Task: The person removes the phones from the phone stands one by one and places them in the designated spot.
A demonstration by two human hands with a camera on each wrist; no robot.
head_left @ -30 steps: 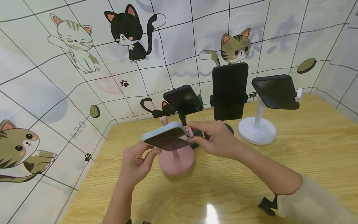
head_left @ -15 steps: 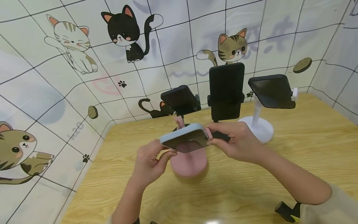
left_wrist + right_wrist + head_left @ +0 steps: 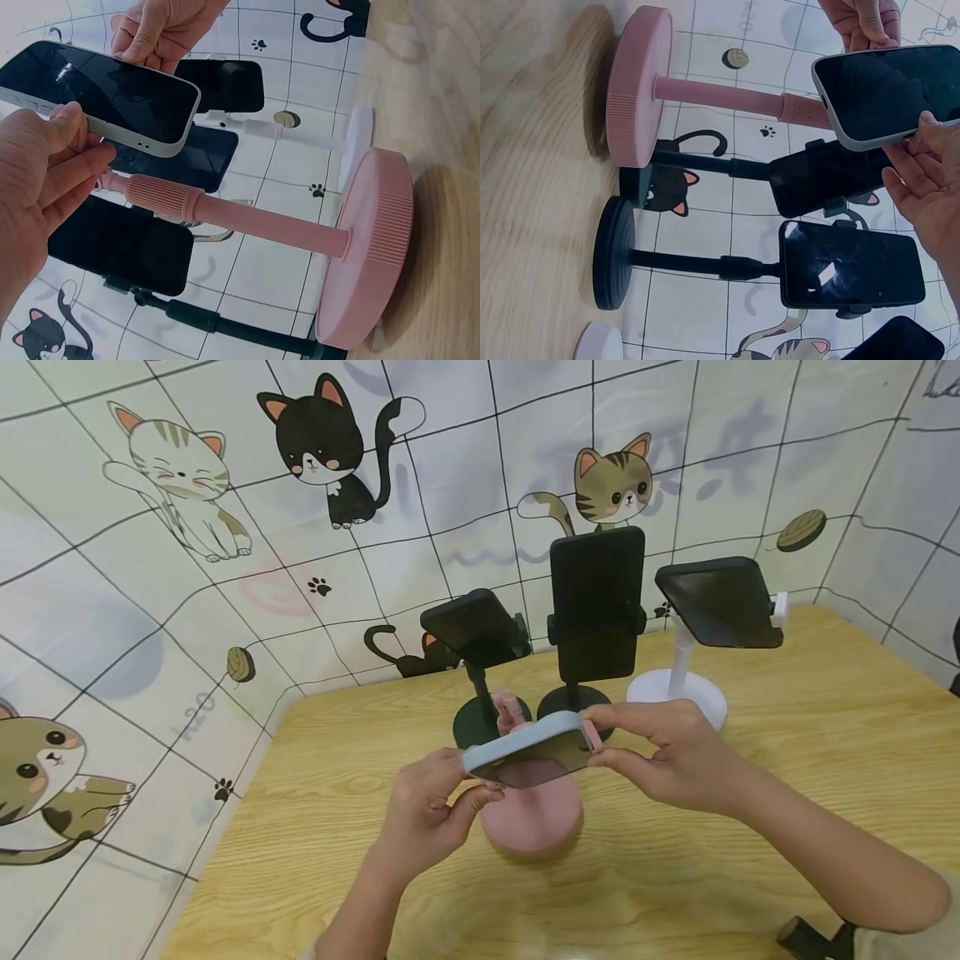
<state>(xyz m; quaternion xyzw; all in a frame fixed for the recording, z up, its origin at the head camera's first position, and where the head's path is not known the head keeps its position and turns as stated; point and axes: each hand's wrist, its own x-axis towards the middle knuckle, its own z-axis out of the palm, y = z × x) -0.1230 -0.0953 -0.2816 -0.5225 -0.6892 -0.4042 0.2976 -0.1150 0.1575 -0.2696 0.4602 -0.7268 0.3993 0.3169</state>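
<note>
A phone (image 3: 536,764) in a light blue case sits screen-up, tilted, in the clamp of a pink phone stand (image 3: 531,827). My left hand (image 3: 431,810) pinches the clamp's left end, thumb below the phone's edge. At the other end, my right hand (image 3: 667,756) pinches the pink clamp piece (image 3: 592,735) between thumb and fingers. From the left wrist view, the ribbed pink pole (image 3: 270,225) runs from the round base (image 3: 367,247) up toward the phone. The phone hides most of the clamp in the head view.
Behind stand a dark green stand (image 3: 468,710) with a phone (image 3: 476,627), a black stand (image 3: 573,702) with an upright phone (image 3: 597,602), and a white stand (image 3: 678,685) with a phone (image 3: 720,602). A cat-print wall covering (image 3: 442,468) backs the wooden table (image 3: 247,868).
The pink stand, with the phone in its clamp, has moved right and a little nearer. Both hands have moved along with it, keeping their grip. The green stand's base has come into view.
</note>
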